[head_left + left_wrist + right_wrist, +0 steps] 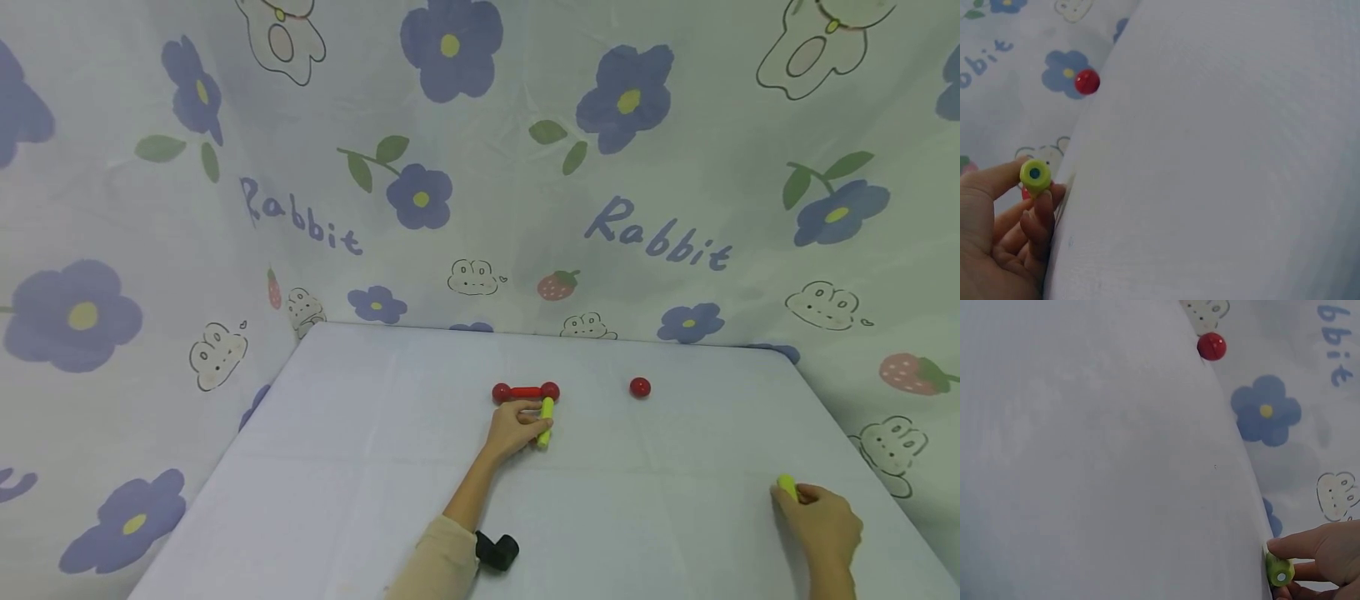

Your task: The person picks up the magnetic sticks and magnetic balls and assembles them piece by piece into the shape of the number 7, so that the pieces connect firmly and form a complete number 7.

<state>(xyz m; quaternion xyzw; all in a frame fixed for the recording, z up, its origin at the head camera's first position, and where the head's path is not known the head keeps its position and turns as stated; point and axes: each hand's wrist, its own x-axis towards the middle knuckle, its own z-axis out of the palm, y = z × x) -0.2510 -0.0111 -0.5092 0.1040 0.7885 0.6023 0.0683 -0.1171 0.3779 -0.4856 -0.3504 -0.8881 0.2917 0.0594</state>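
Observation:
My left hand [514,431] pinches a yellow-green rod [545,423] between thumb and fingers. The far end of that rod meets the right ball [550,390] of a red piece, a short red rod [526,392] with a red ball [501,393] at its other end. In the left wrist view the rod's near end [1035,175] faces the camera, with a dark dot at its centre. Over on the right, my right hand [823,521] holds a second yellow-green rod [787,486]; its end [1281,577] has a pale dot.
A loose red ball [640,387] lies toward the back of the white table [360,500], to the right of the red piece. Patterned cloth [517,183] hangs behind the table and along its sides. A black device [497,552] sits at the left wrist.

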